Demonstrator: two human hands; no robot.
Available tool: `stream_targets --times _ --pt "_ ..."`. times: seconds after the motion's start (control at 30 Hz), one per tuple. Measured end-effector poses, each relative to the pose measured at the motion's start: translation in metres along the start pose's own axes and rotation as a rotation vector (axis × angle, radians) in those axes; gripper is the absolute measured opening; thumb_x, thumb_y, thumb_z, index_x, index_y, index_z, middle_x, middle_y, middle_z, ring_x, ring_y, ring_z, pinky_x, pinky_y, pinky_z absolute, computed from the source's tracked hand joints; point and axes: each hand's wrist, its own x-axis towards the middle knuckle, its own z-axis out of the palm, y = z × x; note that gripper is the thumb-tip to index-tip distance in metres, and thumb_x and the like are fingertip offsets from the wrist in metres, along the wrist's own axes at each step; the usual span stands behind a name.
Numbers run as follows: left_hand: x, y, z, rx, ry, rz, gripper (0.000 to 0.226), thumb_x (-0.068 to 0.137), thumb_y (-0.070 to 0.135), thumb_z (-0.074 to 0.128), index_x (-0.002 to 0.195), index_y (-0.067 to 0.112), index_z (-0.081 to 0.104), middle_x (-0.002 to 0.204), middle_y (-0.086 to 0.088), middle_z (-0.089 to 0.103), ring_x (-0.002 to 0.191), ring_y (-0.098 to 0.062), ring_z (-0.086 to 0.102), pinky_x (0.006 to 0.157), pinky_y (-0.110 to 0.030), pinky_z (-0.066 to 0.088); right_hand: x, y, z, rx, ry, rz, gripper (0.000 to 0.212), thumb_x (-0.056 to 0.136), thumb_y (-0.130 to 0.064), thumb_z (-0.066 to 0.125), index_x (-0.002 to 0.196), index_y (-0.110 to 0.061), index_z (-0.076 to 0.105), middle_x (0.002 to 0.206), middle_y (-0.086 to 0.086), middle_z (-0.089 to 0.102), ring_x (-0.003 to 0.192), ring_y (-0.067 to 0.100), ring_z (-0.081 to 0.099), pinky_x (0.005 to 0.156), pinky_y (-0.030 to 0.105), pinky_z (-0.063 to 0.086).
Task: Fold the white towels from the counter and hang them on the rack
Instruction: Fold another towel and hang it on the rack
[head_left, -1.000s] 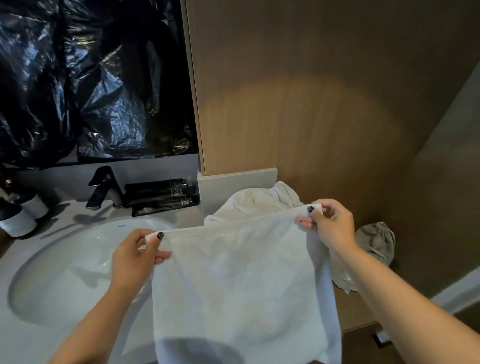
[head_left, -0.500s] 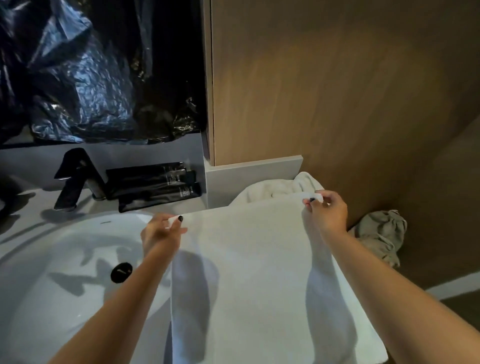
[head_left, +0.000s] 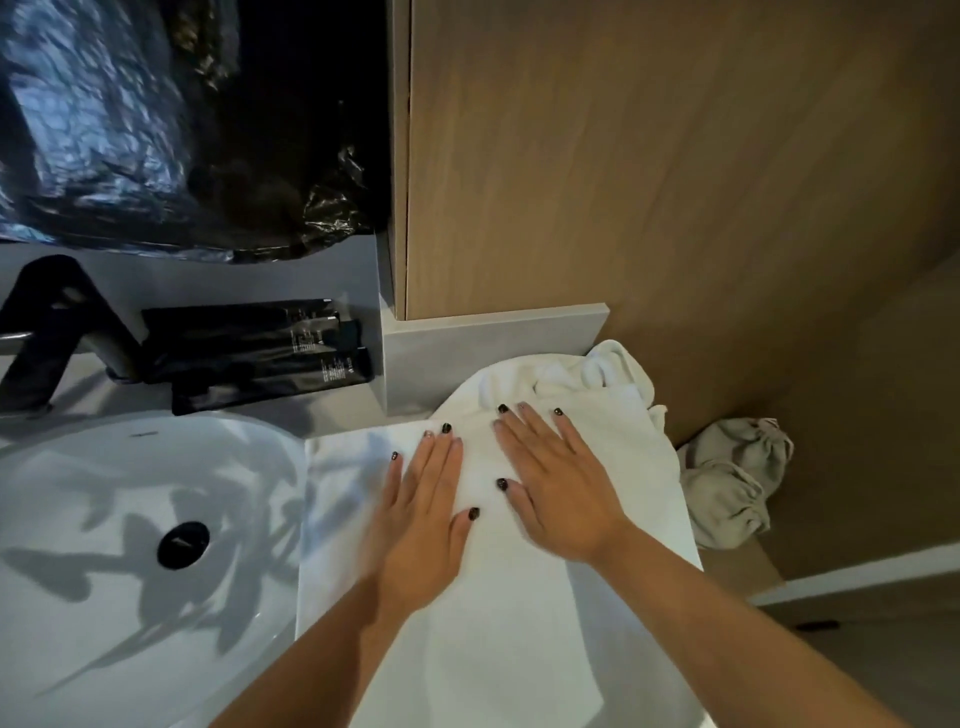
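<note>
A white towel (head_left: 509, 639) lies spread flat on the counter to the right of the sink, its left edge overlapping the basin rim. My left hand (head_left: 421, 525) and my right hand (head_left: 558, 488) both press flat on its far half, fingers straight, side by side. Behind them a second white towel (head_left: 582, 374) sits bunched against the grey wall block. No rack is in view.
A white sink (head_left: 104, 545) with a black drain (head_left: 183, 544) fills the left. A black faucet (head_left: 47, 332) and black tubes (head_left: 254, 353) stand at the back. A grey-beige cloth bundle (head_left: 732, 483) lies on the right beside the wood panel wall (head_left: 649, 182).
The towel, held up by its top corners earlier, now lies flat on the counter. Both hands let go of the corners and press on it with open palms.
</note>
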Motion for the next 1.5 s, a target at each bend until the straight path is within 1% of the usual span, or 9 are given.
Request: stream_targets --times 0.17,0.3,0.5,0.6,0.7,0.83,1.0,1.3,1.5 --pt "0.000 -0.007 -0.006 0.099 -0.043 -0.092 0.076 0.098 0.051 0.034 0.158 0.013 0.006 0.165 -0.006 0.003 0.153 -0.024 0.004 0.122 -0.042 0.008 -0.011 0.030 0.005 0.081 -0.008 0.108 0.077 0.097 -0.062 0.027 0.156 -0.012 0.020 0.164 0.003 0.013 0.152 0.017 0.002 0.122 0.046 0.010" --pt "-0.007 -0.018 -0.008 0.143 -0.090 -0.165 0.084 0.097 0.060 0.029 0.157 0.012 -0.004 0.165 -0.012 -0.002 0.153 -0.024 -0.001 0.122 -0.037 0.003 -0.017 0.046 0.005 0.108 0.007 0.116 0.084 0.094 -0.065 0.030 0.156 -0.011 0.016 0.165 0.003 0.009 0.152 0.016 0.001 0.121 0.049 0.010" --pt "-0.023 -0.041 -0.023 0.243 -0.148 -0.273 0.083 0.097 0.063 0.011 0.157 0.005 0.011 0.163 -0.016 0.015 0.151 -0.028 0.014 0.122 -0.036 0.000 -0.029 0.066 0.000 0.215 0.013 0.346 0.082 0.095 -0.065 0.011 0.157 -0.013 0.002 0.165 0.001 -0.004 0.149 0.009 -0.015 0.121 0.034 -0.012" --pt "-0.031 -0.030 -0.032 0.188 -0.078 -0.268 0.074 0.099 0.050 0.019 0.156 0.002 0.014 0.163 -0.017 0.014 0.152 -0.027 0.008 0.122 -0.035 -0.005 -0.037 0.029 -0.011 0.203 0.151 0.332 0.065 0.096 -0.031 0.028 0.155 -0.007 0.014 0.163 0.011 0.011 0.151 0.022 0.000 0.122 0.042 -0.001" --pt "-0.059 0.012 -0.028 0.059 -0.013 -0.183 0.067 0.098 0.033 0.030 0.154 -0.002 0.017 0.163 -0.019 0.010 0.151 -0.031 0.008 0.122 -0.039 0.004 -0.064 -0.043 0.006 0.276 0.241 0.068 0.061 0.092 -0.015 0.039 0.151 -0.002 0.027 0.159 0.016 0.025 0.148 0.030 0.018 0.120 0.047 0.012" --pt "-0.106 0.045 -0.007 0.054 -0.155 -0.158 0.063 0.103 0.036 0.021 0.154 -0.001 0.018 0.164 -0.015 0.011 0.151 -0.029 0.013 0.119 -0.041 0.011 -0.099 -0.092 0.046 0.273 0.023 0.012 0.057 0.099 -0.026 0.037 0.151 -0.006 0.031 0.162 0.008 0.018 0.151 0.024 0.014 0.116 0.044 0.020" --pt "-0.109 0.030 -0.016 0.178 -0.254 -0.075 0.066 0.099 0.041 0.029 0.154 0.005 0.023 0.163 -0.011 0.017 0.151 -0.026 0.017 0.117 -0.046 0.017 -0.107 -0.061 0.043 0.194 -0.171 -0.086 0.064 0.104 -0.046 0.022 0.157 -0.011 0.013 0.165 0.004 0.006 0.152 0.018 0.002 0.119 0.041 0.010" --pt "-0.130 0.006 -0.039 0.231 -0.288 -0.101 0.066 0.102 0.042 0.020 0.155 0.003 0.019 0.163 -0.013 0.014 0.152 -0.025 0.010 0.119 -0.045 0.013 -0.141 -0.021 0.035 0.102 -0.254 -0.054 0.066 0.104 -0.051 0.017 0.157 -0.014 0.005 0.165 0.001 0.000 0.152 0.018 -0.001 0.119 0.044 0.005" --pt "-0.164 0.039 -0.036 0.155 -0.212 -0.063 0.062 0.097 0.029 0.030 0.151 -0.002 0.026 0.160 -0.017 0.024 0.147 -0.032 0.026 0.116 -0.043 0.016 -0.147 -0.109 0.035 0.301 -0.084 0.062 0.055 0.101 -0.028 0.028 0.152 -0.008 0.029 0.161 0.008 0.022 0.150 0.025 0.015 0.119 0.043 0.010"
